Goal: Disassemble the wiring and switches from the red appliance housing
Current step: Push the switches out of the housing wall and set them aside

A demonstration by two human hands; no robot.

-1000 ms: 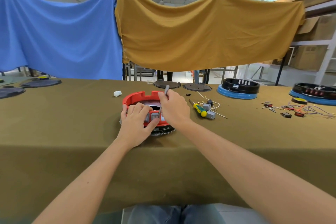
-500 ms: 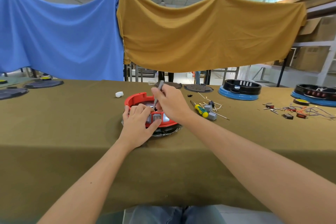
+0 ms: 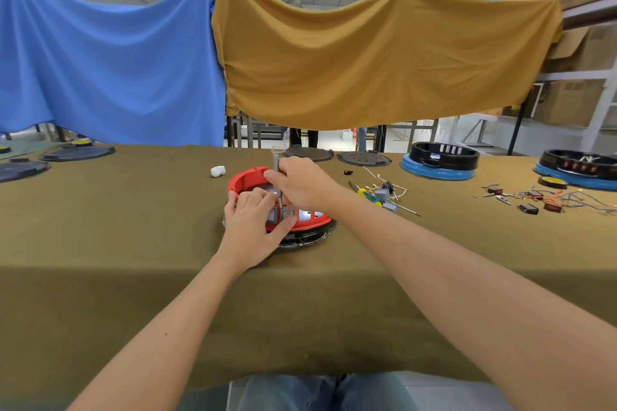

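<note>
Table: covered in olive-brown cloth, bearing everything below.
Red housing: a round, open-topped shell with a notched rim, sitting on a black ring base near the table's middle, just in front of the person; grey metal shows inside it.
Switches: two grey square blocks set in the housing's near wall, side by side.
Left hand: curled over the near rim, fingers wrapped about the left switch, thumb pressed beside the right one.
Right hand: gripping a slim grey tool, held upright with its tip down inside the housing by the switches.
Change: half a second earlier the tool leaned; now it stands nearly vertical and the right hand sits lower over the housing. The left hand's hold is unchanged.
Screwdriver: green and yellow handle, lying to the right among loose wires and grey parts.
White lump: lies left of the housing, apart from it.
Hard to tell: the tool's tip and what it meets are hidden behind fingers; wiring inside the housing cannot be made out.
</note>
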